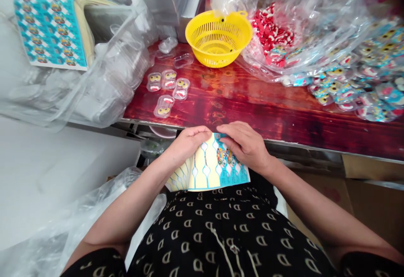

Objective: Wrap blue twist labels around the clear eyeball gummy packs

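A sheet of blue stickers (233,176) lies in front of my body, just below the table edge. Its left part is bare yellow backing with outlines where stickers have come off, while several printed blue stickers sit on the right part. My left hand (192,140) is closed on the sheet's top edge, thumb on the front. At the upper right of the sheet, my right hand (248,144) has its thumb and fingers closed over the sticker area. Whether a sticker is lifted under those fingers is hidden.
Several small clear plastic packs (164,106) with yellow eyes and red pieces lie on the red table (211,100). Behind stands a yellow basket (219,37). Red and white pieces (273,33) and a heap of filled packs (356,79) are at right. Clear plastic shells (110,71) and more sticker sheets (50,31) are left.
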Tool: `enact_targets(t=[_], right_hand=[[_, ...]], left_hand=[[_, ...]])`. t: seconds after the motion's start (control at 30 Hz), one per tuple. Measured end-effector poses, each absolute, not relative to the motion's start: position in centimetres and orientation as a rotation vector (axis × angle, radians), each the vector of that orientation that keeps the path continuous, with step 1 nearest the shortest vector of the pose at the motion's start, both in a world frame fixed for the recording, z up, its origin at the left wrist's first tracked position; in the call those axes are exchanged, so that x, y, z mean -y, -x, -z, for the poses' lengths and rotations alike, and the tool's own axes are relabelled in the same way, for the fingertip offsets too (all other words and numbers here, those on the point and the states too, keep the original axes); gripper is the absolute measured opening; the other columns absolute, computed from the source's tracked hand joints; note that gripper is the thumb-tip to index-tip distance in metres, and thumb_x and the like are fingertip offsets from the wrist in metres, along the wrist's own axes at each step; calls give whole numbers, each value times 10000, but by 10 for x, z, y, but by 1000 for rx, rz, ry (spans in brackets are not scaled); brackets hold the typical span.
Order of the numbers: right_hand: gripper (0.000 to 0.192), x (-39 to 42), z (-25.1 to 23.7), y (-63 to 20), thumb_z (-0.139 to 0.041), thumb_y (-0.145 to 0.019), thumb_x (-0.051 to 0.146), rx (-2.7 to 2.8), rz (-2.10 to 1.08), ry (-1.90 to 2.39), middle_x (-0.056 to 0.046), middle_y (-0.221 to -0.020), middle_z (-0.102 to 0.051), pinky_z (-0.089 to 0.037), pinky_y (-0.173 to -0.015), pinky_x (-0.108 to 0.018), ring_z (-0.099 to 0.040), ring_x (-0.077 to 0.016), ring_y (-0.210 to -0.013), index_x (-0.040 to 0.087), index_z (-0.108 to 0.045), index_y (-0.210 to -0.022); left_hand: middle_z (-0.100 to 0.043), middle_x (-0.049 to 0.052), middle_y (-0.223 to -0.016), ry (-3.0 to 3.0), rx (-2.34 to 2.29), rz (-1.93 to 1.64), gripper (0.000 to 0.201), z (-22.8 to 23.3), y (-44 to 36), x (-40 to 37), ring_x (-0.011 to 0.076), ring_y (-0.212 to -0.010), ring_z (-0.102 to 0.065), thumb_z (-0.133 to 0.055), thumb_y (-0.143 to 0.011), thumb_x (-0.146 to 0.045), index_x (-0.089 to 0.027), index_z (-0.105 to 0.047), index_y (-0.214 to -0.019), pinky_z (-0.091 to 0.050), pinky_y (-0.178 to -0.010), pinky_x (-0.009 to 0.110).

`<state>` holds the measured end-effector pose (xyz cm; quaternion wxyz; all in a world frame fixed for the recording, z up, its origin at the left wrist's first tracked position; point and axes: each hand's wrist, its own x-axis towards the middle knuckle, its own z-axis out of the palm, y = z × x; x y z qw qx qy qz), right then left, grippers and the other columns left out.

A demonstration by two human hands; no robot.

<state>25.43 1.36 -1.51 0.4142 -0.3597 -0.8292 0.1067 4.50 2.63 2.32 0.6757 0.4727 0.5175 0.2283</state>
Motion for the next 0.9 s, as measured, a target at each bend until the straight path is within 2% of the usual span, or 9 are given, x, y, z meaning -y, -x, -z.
enact_targets(t=[0.17,0.4,0.53,0.73,0.9], right_hand=[[165,-21,13,-251,-601,-982,190,2108,-269,922,-8,-915,-807,-532,-975,-407,-746,-171,-846,255,-752,-999],[135,-8,13,-253,-599,-961,161,2148,-261,868,-72,-1112,-796,-494,-1079,-467,-748,-191,-994,226,-716,-976],[183,-8,10,-255,-597,-981,180,2003,-307,963,-72,-1054,-805,-536,-1013,-443,-759,-190,-934,221,-704,-1123],[106,-21,10,-249,-615,-952,186,2019,-288,936,-28,-941,-796,-499,-1051,-481,-741,-189,-894,243,-699,-923],[142,-14,11,-245,-581,-905,95,1988,-190,867,-62,-976,-764,-507,-1071,-511,-732,-193,-923,231,-618,-919]], left_hand=[[-540,-27,-644,-1017,-1154,-501,159,-25,-49,-25,111,-573,-443,-620,-769,-362,-203,-625,-762,-342,-544,243],[-517,-51,-620,-881,-1170,-636,212,-20,-48,-30,79,-540,-412,-693,-736,-371,-176,-611,-737,-321,-527,216],[-506,-59,-586,-828,-1136,-592,215,-23,-48,-30,72,-503,-401,-704,-721,-364,-174,-603,-729,-303,-507,215],[-541,-41,-633,-857,-1084,-574,203,-26,-54,-24,81,-547,-440,-709,-702,-351,-173,-620,-741,-331,-541,222],[-480,-57,-596,-852,-1111,-600,187,-23,-53,-25,72,-512,-383,-684,-716,-338,-181,-583,-713,-290,-518,222]])
